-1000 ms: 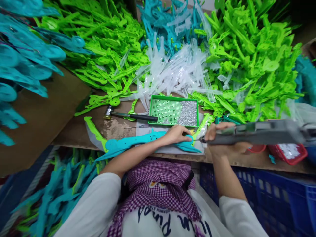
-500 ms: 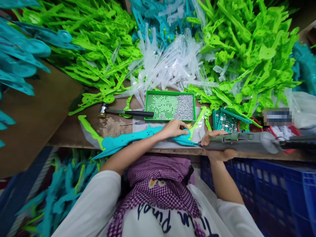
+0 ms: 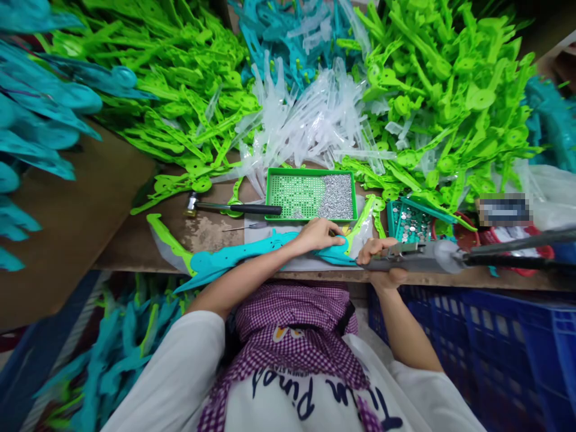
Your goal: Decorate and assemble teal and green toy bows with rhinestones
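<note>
A long teal plastic toy part [image 3: 234,257] with a green tip lies along the front of the wooden bench [image 3: 135,240]. My left hand [image 3: 318,234] presses down on its right end, fingers curled on the plastic. My right hand [image 3: 382,260] is wrapped round a grey powered screwdriver [image 3: 423,256], held level with its tip at the part's right end. A green tray [image 3: 310,195] of small silver screws sits just beyond my left hand.
A hammer [image 3: 234,207] lies left of the tray. Heaps of green parts [image 3: 441,102], teal parts [image 3: 40,120] and clear plastic pieces [image 3: 310,126] crowd the back. A teal box of small discs [image 3: 408,221] and red baskets [image 3: 517,240] stand right. A blue crate [image 3: 495,342] is below.
The screwdriver has dropped lower and moved left, closer to the teal part. My left hand has stayed on the part. The view shifted slightly.
</note>
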Motion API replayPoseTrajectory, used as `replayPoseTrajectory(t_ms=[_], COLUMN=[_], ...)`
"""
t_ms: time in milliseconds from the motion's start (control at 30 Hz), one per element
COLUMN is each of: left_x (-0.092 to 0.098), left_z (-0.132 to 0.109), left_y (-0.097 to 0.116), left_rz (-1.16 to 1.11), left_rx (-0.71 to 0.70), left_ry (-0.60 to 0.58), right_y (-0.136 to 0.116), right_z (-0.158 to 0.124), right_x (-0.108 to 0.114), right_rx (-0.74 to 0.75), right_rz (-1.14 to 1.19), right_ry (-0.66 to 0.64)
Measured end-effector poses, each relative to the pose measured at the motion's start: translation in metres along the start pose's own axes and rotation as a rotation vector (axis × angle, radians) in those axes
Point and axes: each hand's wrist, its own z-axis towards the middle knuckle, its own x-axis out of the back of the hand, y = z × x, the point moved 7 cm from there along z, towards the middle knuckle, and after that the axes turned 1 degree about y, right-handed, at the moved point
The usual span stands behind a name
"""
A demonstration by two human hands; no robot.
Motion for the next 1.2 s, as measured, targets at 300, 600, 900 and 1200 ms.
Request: replayPoseTrajectory(t_ms=[300,600,900,1200], left_x=[0.009,0.084,0.098,0.116], left_z=[-0.014,-0.033,-0.028,-0.035], left_y=[0.034,0.111,0.057,0.043], left_rz=[-0.339,-0.753,-0.734,-0.750], left_rx=[-0.301,-0.627,-0.549,-0.460], left_ry=[-0.053,0.094,0.274,0.329], right_y=[-0.010,0.030,0.075,0.005], right_z=[0.016,-0.041,-0.039,-0.007], right_x=[0.003,0.058,0.062,0.054], right_rx=[-0.002,-0.473,-0.735,-0.315], right_rz=[-0.259,-1.097,-0.771,-0.944], right_ry=[-0.011,-0.216,-0.602,-0.187])
